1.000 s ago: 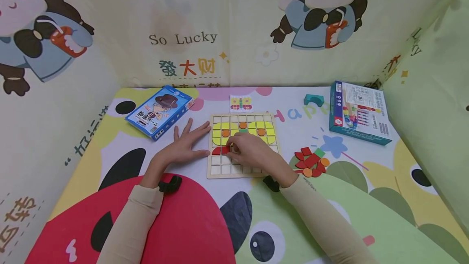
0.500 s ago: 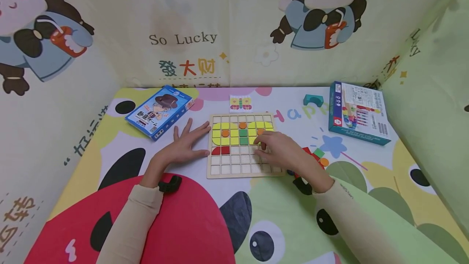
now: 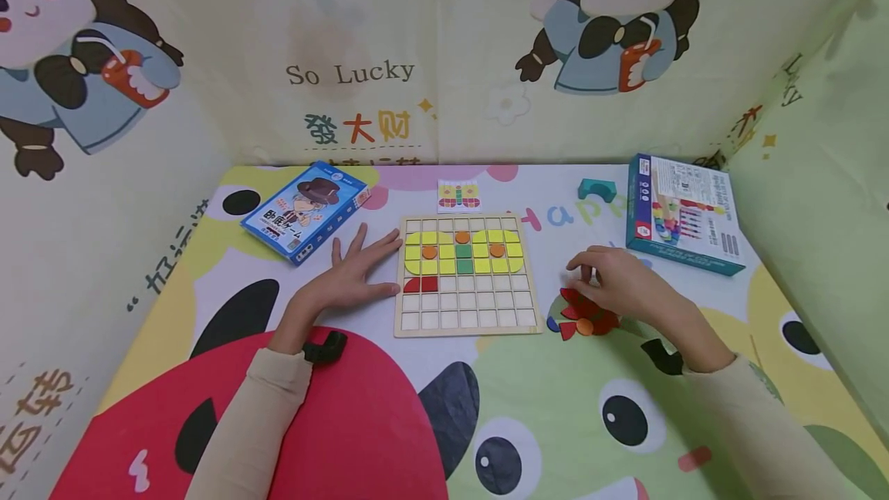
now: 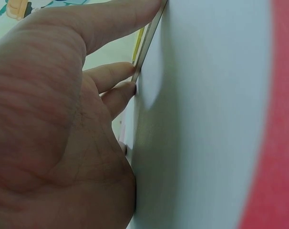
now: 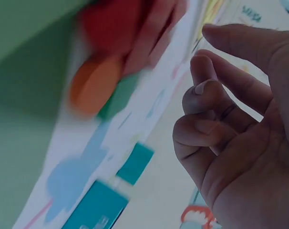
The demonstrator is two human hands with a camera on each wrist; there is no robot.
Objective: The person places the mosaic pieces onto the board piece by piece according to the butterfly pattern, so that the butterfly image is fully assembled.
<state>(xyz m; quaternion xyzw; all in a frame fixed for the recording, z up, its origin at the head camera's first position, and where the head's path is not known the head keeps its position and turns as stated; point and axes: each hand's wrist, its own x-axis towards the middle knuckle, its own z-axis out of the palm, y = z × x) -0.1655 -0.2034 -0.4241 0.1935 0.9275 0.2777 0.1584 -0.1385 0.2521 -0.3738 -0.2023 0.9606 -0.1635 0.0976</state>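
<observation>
My left hand (image 3: 347,280) lies with spread fingers against the left edge of a wooden grid board (image 3: 468,332). On the board sit yellow tiles (image 3: 444,266), orange discs, two green squares (image 3: 463,261) and, at left below them, a red rounded tile (image 3: 412,285) beside a red square (image 3: 430,284). Off the board's right side, my right hand (image 3: 618,284) hovers over a pile of loose tiles (image 3: 575,309), fingers loosely curled. In the right wrist view a small gap separates thumb and forefinger, with nothing between them; red tiles, an orange disc (image 5: 98,88) and a green tile (image 5: 118,100) appear beyond.
A small butterfly pattern card (image 3: 459,196) lies behind the board. A blue game box (image 3: 305,211) is at the back left, and a teal-edged box (image 3: 686,214) at the back right. Left of that box stands a teal arch block (image 3: 597,190).
My right hand has moved from the board rightward to the loose tiles. The red square it was touching now lies uncovered beside the red rounded tile. My left hand has stayed put.
</observation>
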